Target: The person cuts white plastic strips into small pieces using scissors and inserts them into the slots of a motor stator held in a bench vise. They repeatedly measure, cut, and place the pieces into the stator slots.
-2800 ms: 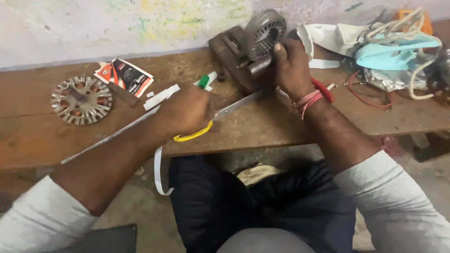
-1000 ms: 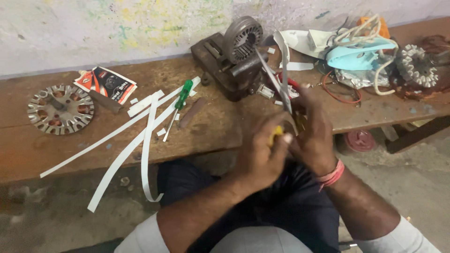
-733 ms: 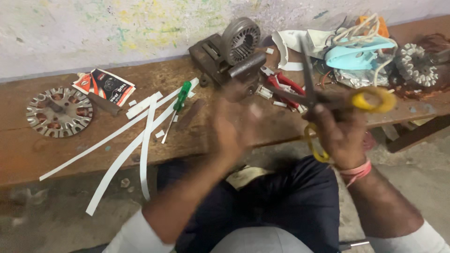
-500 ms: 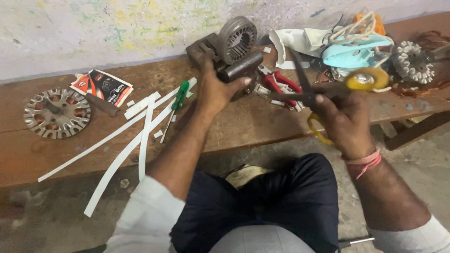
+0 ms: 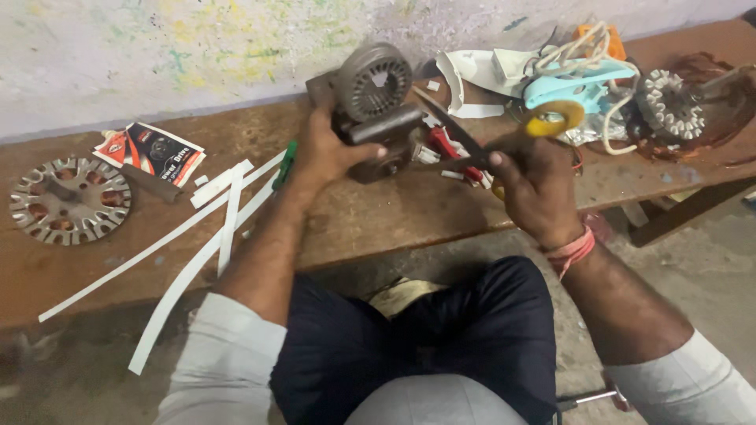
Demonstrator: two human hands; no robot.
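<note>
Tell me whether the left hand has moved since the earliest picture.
Yes. The left hand then lay on the bench by the white strips; now it has gone up and right to grip the motor at the wall.

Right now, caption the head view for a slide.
Left hand grips a grey round motor housing; right hand holds yellow-handled scissors.

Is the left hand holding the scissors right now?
No, the left hand grips the dark motor housing on the bench, while the right hand holds the yellow-handled scissors.
</note>
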